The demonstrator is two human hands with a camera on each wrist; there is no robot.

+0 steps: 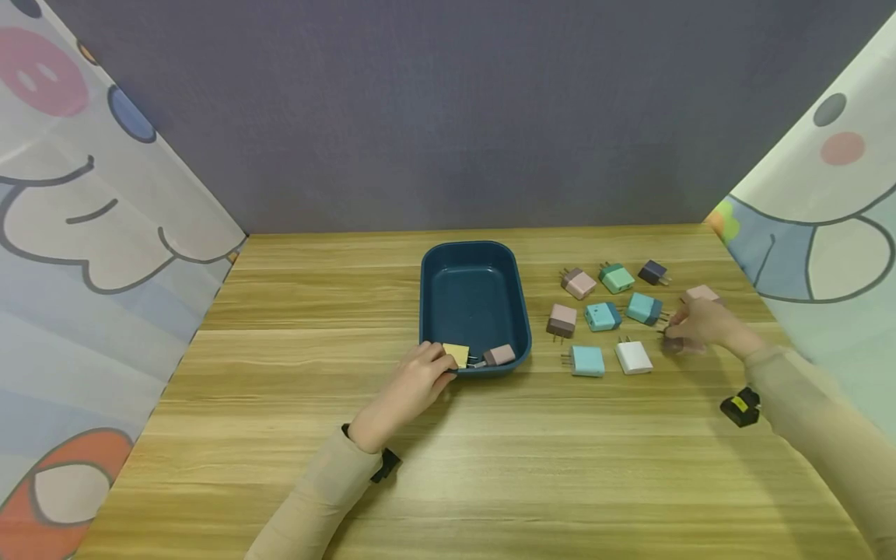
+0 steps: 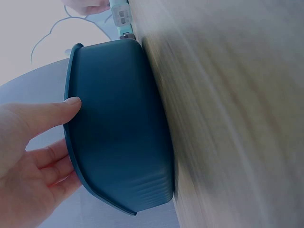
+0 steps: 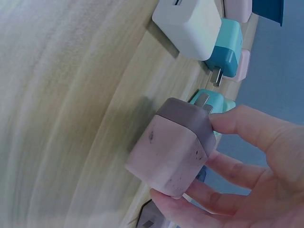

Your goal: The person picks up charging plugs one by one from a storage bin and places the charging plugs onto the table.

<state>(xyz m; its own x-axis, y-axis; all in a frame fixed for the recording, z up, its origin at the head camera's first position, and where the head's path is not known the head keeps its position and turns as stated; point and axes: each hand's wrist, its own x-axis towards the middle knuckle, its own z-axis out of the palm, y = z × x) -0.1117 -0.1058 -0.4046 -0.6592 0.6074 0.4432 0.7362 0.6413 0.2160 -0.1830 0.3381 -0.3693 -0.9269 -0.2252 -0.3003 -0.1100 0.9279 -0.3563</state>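
My left hand (image 1: 413,381) grips the near-left rim of a dark blue plastic bin (image 1: 523,311); in the left wrist view the thumb lies on the outer wall and the other fingers go behind the rim. Inside the bin, at its near end, lie a yellow plug charger (image 1: 456,355) and a pink one with a brown end (image 1: 500,355). Off to the right, my right hand (image 1: 707,323) pinches a pink-and-mauve plug charger (image 3: 166,147) between thumb and fingers. Its metal prongs point up past the thumb in the right wrist view, and dark smudges mark its sides.
Several chargers lie on the wooden table between bin and right hand: white (image 1: 633,356), light blue (image 1: 586,361), green (image 1: 616,278), dark navy (image 1: 653,272) and pink (image 1: 562,320). Another pink charger (image 1: 702,294) sits just behind the right hand. A grey panel (image 1: 448,117) stands along the back.
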